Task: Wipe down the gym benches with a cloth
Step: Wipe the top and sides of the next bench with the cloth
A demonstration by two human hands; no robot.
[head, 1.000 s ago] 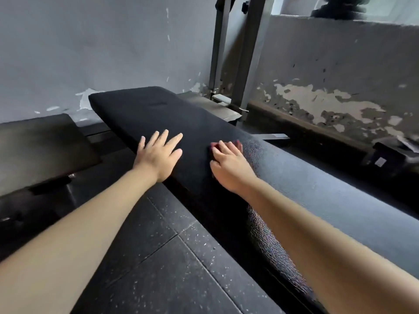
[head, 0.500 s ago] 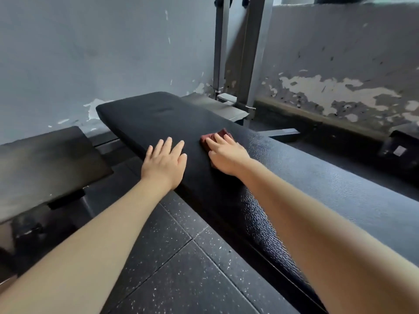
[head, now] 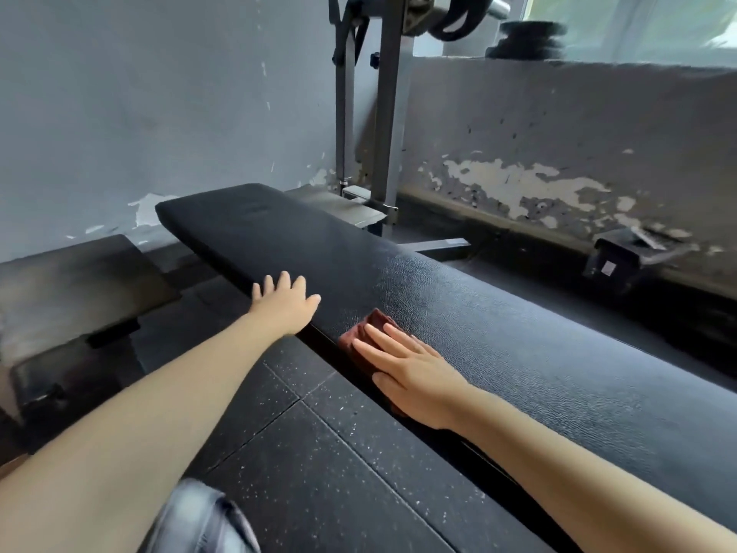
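The dark red cloth [head: 369, 331] lies on the near edge of the black bench [head: 518, 333], pinned flat under the right hand [head: 414, 377]. That hand's fingers [head: 393, 341] are straight and spread over it, pressing rather than gripping, and they point up the pad toward its far end by the wall. The bench's long axis runs that same way, from the person's right side out to the far left. The left hand [head: 285, 305] rests further along that near edge, fingers relaxed and holding nothing, apart from the cloth and lying in the line a forward stroke would take. I judge the right hand does the wiping, with its next pass either stopping short of the left hand or angling across the pad's width.
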